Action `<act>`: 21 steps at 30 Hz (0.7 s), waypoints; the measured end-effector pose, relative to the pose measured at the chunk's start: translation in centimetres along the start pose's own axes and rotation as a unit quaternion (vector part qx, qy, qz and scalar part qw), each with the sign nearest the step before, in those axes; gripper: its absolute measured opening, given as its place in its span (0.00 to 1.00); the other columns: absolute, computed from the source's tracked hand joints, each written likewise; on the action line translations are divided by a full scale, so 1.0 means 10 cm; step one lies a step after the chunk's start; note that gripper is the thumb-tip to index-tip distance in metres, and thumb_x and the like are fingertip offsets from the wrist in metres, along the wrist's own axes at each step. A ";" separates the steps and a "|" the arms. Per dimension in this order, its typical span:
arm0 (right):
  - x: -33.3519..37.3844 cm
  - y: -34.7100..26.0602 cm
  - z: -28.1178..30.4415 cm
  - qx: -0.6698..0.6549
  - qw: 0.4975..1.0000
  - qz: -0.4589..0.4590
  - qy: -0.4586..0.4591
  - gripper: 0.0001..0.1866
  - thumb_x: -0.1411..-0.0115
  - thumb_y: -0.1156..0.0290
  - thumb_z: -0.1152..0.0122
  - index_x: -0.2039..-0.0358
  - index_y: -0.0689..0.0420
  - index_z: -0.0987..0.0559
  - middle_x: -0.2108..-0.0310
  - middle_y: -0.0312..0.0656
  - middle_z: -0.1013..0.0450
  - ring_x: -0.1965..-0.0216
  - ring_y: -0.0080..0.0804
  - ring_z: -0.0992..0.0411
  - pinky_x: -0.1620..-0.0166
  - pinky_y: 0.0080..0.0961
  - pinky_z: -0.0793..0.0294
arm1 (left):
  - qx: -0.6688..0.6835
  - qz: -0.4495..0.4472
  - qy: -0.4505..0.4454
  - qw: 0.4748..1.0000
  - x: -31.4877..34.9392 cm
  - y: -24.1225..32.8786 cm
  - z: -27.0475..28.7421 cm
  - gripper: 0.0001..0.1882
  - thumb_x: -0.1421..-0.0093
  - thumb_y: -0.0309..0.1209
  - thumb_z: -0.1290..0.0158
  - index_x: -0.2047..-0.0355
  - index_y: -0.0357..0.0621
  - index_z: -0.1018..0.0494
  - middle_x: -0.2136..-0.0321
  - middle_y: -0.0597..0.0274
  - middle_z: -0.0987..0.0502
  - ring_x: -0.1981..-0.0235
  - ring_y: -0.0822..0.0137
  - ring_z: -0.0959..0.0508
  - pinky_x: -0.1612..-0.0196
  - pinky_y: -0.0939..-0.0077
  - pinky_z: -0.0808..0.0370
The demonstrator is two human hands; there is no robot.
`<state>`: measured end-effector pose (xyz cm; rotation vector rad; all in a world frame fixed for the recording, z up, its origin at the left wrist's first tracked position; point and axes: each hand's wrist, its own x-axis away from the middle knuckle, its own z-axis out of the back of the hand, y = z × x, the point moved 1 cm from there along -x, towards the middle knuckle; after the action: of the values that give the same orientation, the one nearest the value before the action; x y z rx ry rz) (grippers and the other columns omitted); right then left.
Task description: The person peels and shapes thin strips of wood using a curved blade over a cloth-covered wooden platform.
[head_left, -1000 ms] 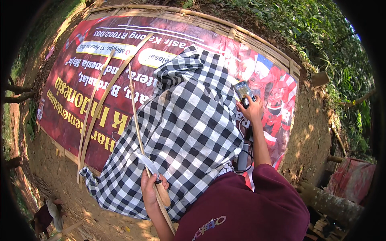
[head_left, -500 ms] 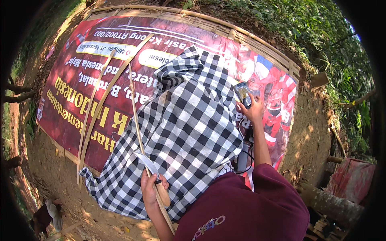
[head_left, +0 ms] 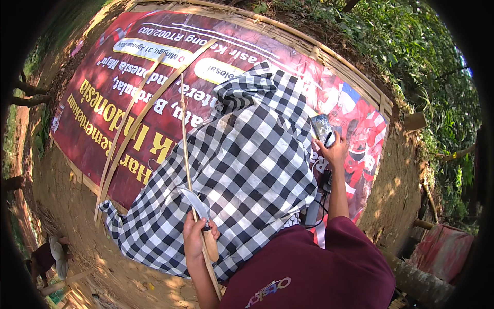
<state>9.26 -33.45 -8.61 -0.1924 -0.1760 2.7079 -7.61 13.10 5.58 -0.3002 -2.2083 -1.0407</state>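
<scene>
1. I read the left hand (head_left: 198, 237) as closed, its fingers wrapped around a curved, steel-bladed knife (head_left: 198, 205) with a pale wooden handle; a long, thin, tan bamboo strip (head_left: 186, 139) passes through the same grasp.
2. The relation I watch most is the strip's line against the blade. Its long axis runs from the wearer's left forearm outward to the far side, leaning slightly left at the far end. The blade lies just beside it, tip pointing away from the body, handle toward it.
3. The left hand is already on both; the right hand (head_left: 334, 152) is well apart, out to the right and farther from the body.
4. I see that right hand partly open, thumb and fingers spread at the near end of a small, flat, dark, shiny rectangular object (head_left: 321, 125). I cannot tell whether it grips or only touches it.
5. Between the hands I have a black-and-white checked cloth (head_left: 247, 154), spread across the wearer's lap and over part of a maroon printed banner (head_left: 92, 67) on a slatted bamboo platform (head_left: 288, 37).
6. Left of the cloth, a wider tan bamboo strip (head_left: 178, 75) lies slantwise across the banner.
</scene>
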 end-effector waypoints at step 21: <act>2.23 -2.93 1.59 -0.482 0.615 0.337 -0.526 0.33 0.34 0.66 0.47 0.38 0.68 0.51 0.57 0.58 0.33 0.57 0.44 0.28 0.52 0.36 0.29 | 0.000 -0.142 -0.031 0.989 0.10 0.48 -0.24 0.08 0.39 0.24 0.53 0.60 0.38 0.36 0.74 0.59 0.29 0.77 0.71 0.26 0.74 0.78 0.27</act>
<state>-1.75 0.87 9.04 1.3271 -2.2689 2.5750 -4.99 14.31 10.18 -0.0173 -2.3549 -1.1941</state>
